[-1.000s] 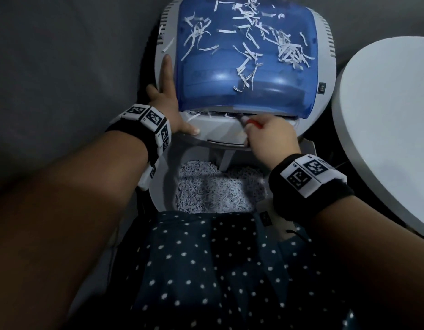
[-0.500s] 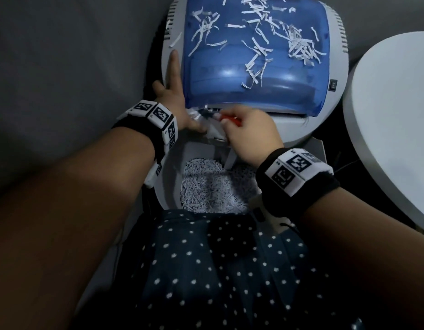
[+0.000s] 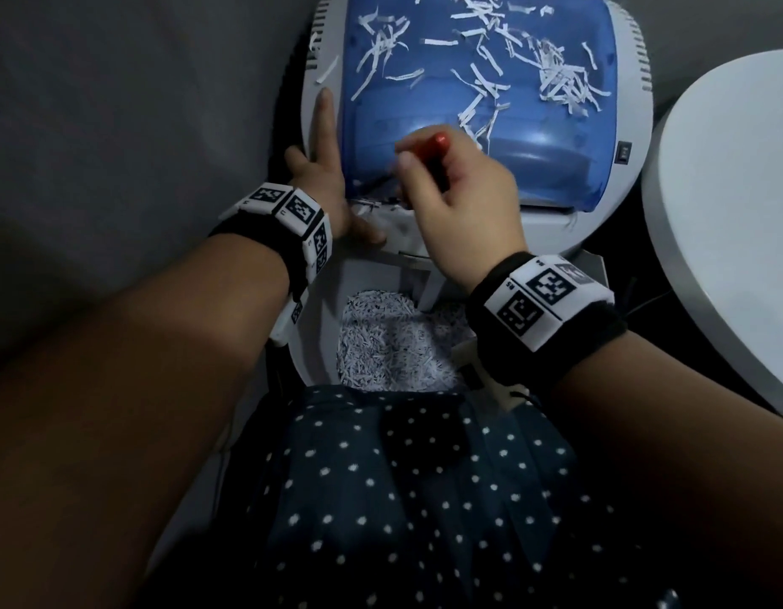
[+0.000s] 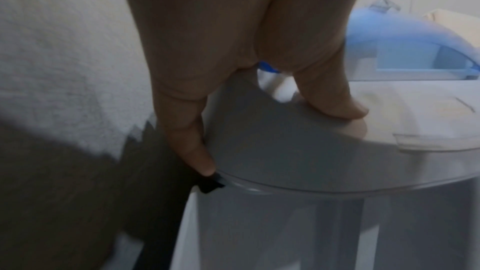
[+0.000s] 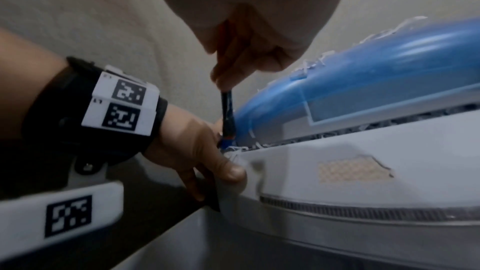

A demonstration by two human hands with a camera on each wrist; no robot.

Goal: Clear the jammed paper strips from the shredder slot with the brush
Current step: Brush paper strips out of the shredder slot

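Note:
The shredder (image 3: 600,222) has a white head and a blue see-through cover (image 3: 534,138) strewn with loose paper strips (image 3: 556,81). My right hand (image 3: 407,169) pinches the brush (image 3: 438,142) by its red handle, held nearly upright. In the right wrist view the brush's dark shaft (image 5: 227,110) points down, its tip among jammed paper strips (image 5: 233,149) at the left end of the slot (image 5: 363,128). My left hand (image 3: 332,169) rests on the shredder's left edge, index finger straight and thumb (image 4: 337,106) pressed flat on the white top.
Below the head, the bin (image 3: 319,345) holds a heap of shredded paper (image 3: 394,340). A white round table (image 3: 732,213) stands close on the right. My lap in dotted dark cloth (image 3: 402,498) is at the bin's near side. A switch (image 3: 623,152) sits right of the cover.
My right hand has slid left along the slot and tipped the brush handle upright over the blue cover. The left hand has stayed on the shredder's left edge.

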